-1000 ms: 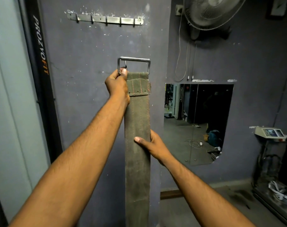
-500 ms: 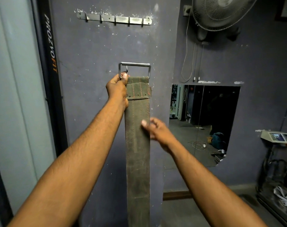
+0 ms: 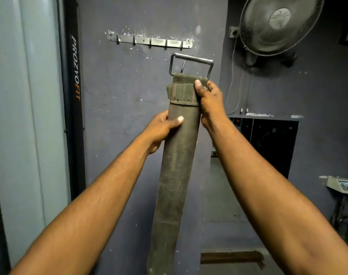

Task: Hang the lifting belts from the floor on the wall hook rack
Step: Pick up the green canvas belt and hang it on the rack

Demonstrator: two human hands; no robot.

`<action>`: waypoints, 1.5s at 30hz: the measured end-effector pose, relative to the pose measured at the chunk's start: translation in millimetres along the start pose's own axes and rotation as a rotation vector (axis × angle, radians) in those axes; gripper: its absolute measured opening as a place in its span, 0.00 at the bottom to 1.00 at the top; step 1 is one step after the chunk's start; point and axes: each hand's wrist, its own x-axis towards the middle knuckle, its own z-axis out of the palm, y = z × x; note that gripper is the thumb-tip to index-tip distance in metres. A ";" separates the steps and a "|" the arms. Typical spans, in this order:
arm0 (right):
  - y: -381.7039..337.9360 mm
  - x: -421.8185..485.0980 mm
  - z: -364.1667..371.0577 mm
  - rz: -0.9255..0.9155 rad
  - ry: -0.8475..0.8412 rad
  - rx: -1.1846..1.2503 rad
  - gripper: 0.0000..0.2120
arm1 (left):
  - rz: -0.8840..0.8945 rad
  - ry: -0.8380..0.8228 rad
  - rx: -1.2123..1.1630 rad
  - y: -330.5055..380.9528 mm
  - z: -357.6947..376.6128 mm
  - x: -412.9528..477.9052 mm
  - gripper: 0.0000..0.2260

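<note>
1. Left hand [image 3: 161,126], arm outstretched and raised, lays its thumb across the belt [image 3: 175,175]; its fingers are apparently curled behind it.
2. Right hand [image 3: 210,100], higher, grips the edge with its thumb in front.

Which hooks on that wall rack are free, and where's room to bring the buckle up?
Every hook on the grey metal wall rack is bare. Bare wall lies between it and the steel buckle of the olive canvas belt. Crowded right: hanging fan cords.
</note>
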 end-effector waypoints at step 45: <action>12.3 -6.6 -34.9 0.013 0.139 -0.018 0.13 | -0.012 0.008 0.046 -54.2 0.4 -35.1 0.10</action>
